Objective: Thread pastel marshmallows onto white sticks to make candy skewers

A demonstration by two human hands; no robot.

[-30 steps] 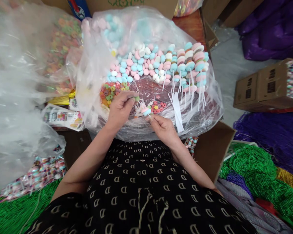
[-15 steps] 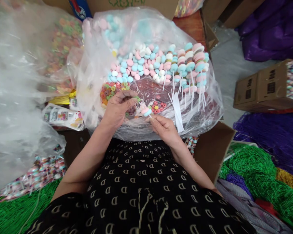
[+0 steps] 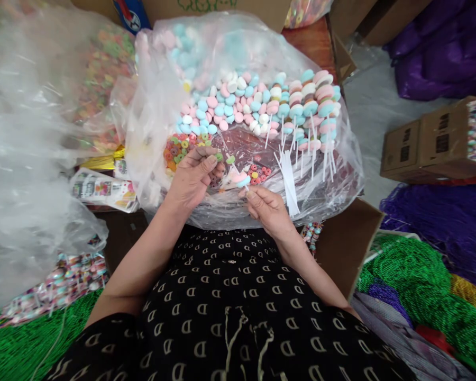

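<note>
In my right hand (image 3: 265,206) a thin white stick is pinched between thumb and forefinger, carrying pink and pale-blue candies (image 3: 241,179). It tilts up and to the left. My left hand (image 3: 194,177) pinches a small green ring candy (image 3: 219,157) at its fingertips, up and left of the stick. Another green piece (image 3: 230,159) shows near the stick's upper end; whether it is threaded on, I cannot tell. Beside and under my left hand lie mixed ring candies (image 3: 177,151). A few red rings (image 3: 262,172) lie right of the stick.
Clear plastic sheeting (image 3: 333,196) covers the work surface. Loose pink, blue and white candies (image 3: 222,108) are heaped behind my hands. Several filled candy sticks (image 3: 307,108) lie at the right, near bare white sticks (image 3: 289,182). A cardboard box (image 3: 347,243) and green strands (image 3: 408,280) are lower right.
My left hand's fingers have shifted slightly and the green ring candy now shows more plainly. The stick with the candies has moved a little to the right with my right hand.
</note>
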